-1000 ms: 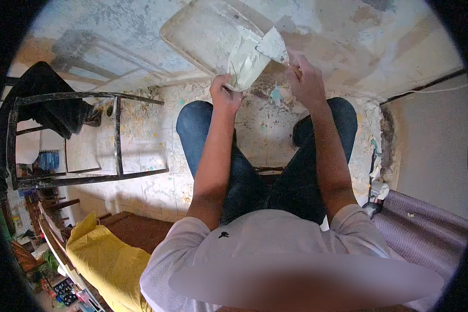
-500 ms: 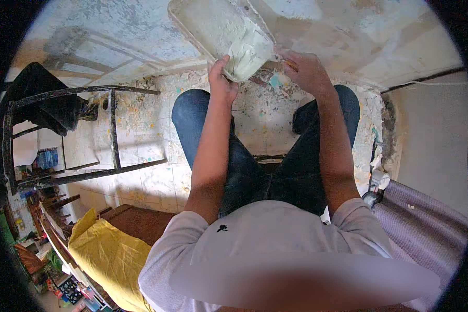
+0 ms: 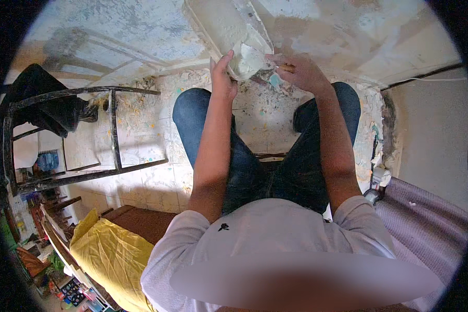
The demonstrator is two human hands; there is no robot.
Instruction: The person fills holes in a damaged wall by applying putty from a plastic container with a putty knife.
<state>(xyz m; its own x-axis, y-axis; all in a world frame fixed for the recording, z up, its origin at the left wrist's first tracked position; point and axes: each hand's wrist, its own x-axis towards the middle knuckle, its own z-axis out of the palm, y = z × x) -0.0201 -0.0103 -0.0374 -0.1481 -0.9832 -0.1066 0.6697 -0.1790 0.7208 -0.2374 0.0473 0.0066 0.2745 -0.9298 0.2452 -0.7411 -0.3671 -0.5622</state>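
Observation:
My left hand [image 3: 223, 78] grips the near end of a long pale tray [image 3: 207, 36], thumb along its side. White putty [image 3: 247, 61] is heaped in that near end, and a thin smear of it coats the tray's bottom farther off. My right hand [image 3: 304, 74] is closed around the orange-brown handle of a putty knife [image 3: 287, 67]. Its blade reaches left over the tray into the putty and is hard to make out under the white paste. Both hands are held out beyond my knees, in front of the patchy wall.
A patchy wall [image 3: 317, 31] rises ahead. Flakes and crumbs litter the tiled floor [image 3: 255, 122]. To the left stands a black metal frame [image 3: 114, 130] with dark cloth over it. Yellow cloth [image 3: 112, 260] lies at lower left, a purplish textured sheet [image 3: 426, 223] at lower right.
The putty knife and my right hand have moved slightly left, over the putty. The tray has shifted and turned a little, and the putty's heap has changed shape.

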